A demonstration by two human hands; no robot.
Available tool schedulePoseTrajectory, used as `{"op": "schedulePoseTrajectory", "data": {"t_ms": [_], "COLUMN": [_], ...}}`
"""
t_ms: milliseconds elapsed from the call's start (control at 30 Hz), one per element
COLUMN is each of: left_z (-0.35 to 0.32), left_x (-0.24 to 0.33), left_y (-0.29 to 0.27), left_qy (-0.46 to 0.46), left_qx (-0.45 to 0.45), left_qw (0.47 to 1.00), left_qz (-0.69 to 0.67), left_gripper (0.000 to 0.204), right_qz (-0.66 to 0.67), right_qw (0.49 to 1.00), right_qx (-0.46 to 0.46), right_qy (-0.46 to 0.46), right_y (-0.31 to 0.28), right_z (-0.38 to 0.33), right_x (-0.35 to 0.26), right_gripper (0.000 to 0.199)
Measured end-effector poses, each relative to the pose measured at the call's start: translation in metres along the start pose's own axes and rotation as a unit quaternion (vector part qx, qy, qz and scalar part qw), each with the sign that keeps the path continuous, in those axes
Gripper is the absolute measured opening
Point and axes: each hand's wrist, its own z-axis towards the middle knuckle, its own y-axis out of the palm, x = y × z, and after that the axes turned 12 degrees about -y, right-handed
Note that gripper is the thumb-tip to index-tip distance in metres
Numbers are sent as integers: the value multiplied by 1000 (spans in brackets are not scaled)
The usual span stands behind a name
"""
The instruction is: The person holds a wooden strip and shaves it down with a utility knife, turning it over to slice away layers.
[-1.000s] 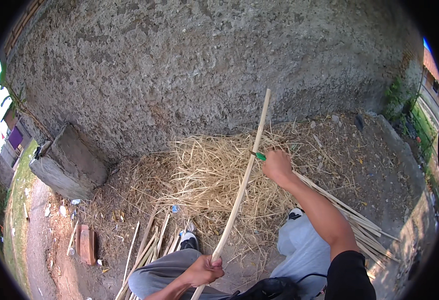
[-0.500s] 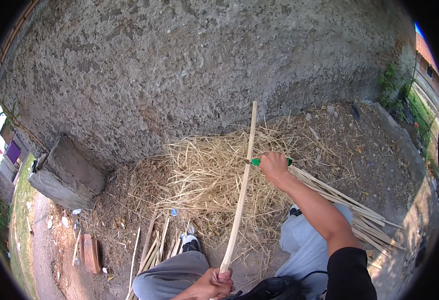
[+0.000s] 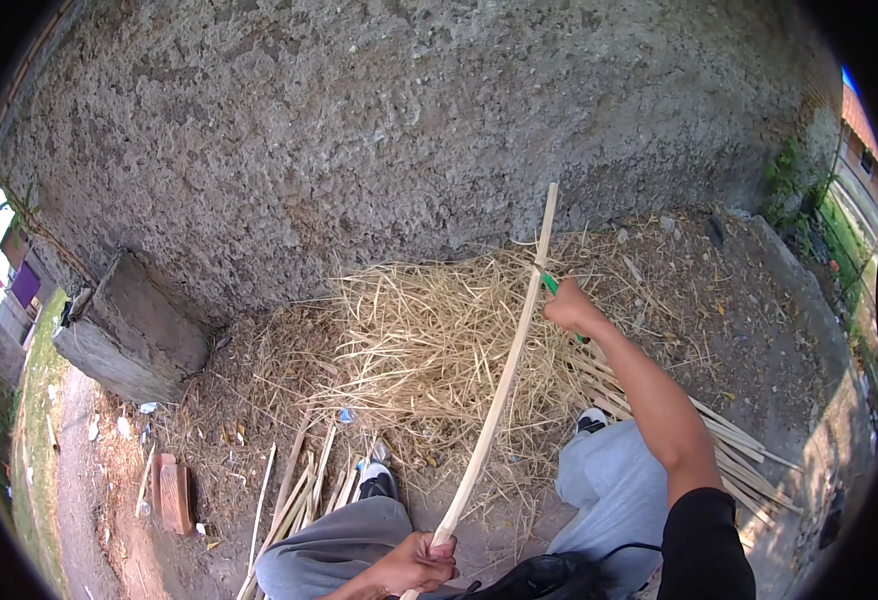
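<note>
My left hand [image 3: 414, 563] grips the near end of a long pale wooden stick [image 3: 504, 385] that runs up and away from my lap toward the wall. My right hand [image 3: 571, 310], arm stretched out, holds a green-handled tool [image 3: 551, 284] against the stick near its far end. Under the stick lies a heap of dry straw and shavings [image 3: 424, 345]. My knees in grey trousers show at the bottom, with one shoe [image 3: 377, 482] between them.
A rough grey plastered wall [image 3: 409, 130] fills the back. A concrete block [image 3: 134, 335] stands at left, a red brick [image 3: 174, 492] lies below it. More pale split sticks lie by my left leg [image 3: 299, 490] and at right [image 3: 729, 440]. A dark bag [image 3: 549, 578] rests on my lap.
The stick's far end has swung slightly right and my right hand with the tool has moved up along it. My left hand has stayed low by my lap.
</note>
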Motion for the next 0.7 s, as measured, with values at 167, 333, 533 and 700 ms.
{"op": "schedulePoseTrajectory", "data": {"t_ms": [167, 333, 533, 700], "left_z": [7, 10, 15, 25], "left_x": [-14, -8, 6, 17], "left_y": [-27, -22, -15, -7], "left_qy": [-68, -44, -69, -28], "left_qx": [-18, 19, 45, 39], "left_qw": [996, 999, 994, 995], "left_qz": [-47, -25, -78, -85], "left_gripper": [40, 39, 35, 35], "right_qz": [-138, -166, -120, -103], "right_qw": [982, 962, 949, 938], "right_qx": [-12, -15, -28, -83], "right_qy": [-132, -219, -289, -320], "right_y": [-16, -17, -10, -4], "right_z": [-37, -68, -104, -139], "right_x": [-32, -56, -78, -105], "right_gripper": [18, 14, 11, 12]}}
